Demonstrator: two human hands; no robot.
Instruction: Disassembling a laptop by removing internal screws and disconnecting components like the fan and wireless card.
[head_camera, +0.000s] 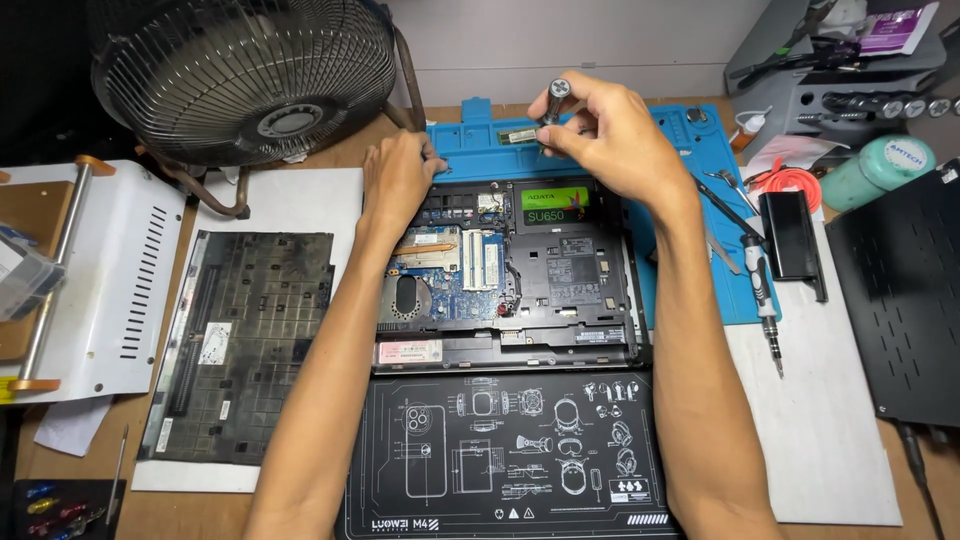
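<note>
Far left of the opened laptop (510, 270), a white perforated metal case (110, 270) sat on the bench, with a black floor fan (245, 75) up behind it. Just left of the laptop lay its dusty bottom cover (245, 340), flat on a white sheet. The left hand (398, 175) came next, pressed down on the laptop's rear left corner, fingers curled against the chassis edge and gripping nothing loose. Inside the laptop the blue motherboard (450, 270) showed, and beside it a black solid-state drive with a green label (555, 205). Above the laptop's rear edge the right hand (610, 135) pinched a precision screwdriver (553, 105) upright between thumb and fingertips, over a small memory module (518, 135) lying on the blue repair mat (700, 140). In front of the laptop lay a black work mat with white diagrams (505, 455). Right of it rested a second screwdriver (765, 300) and a black box (790, 240).
</note>
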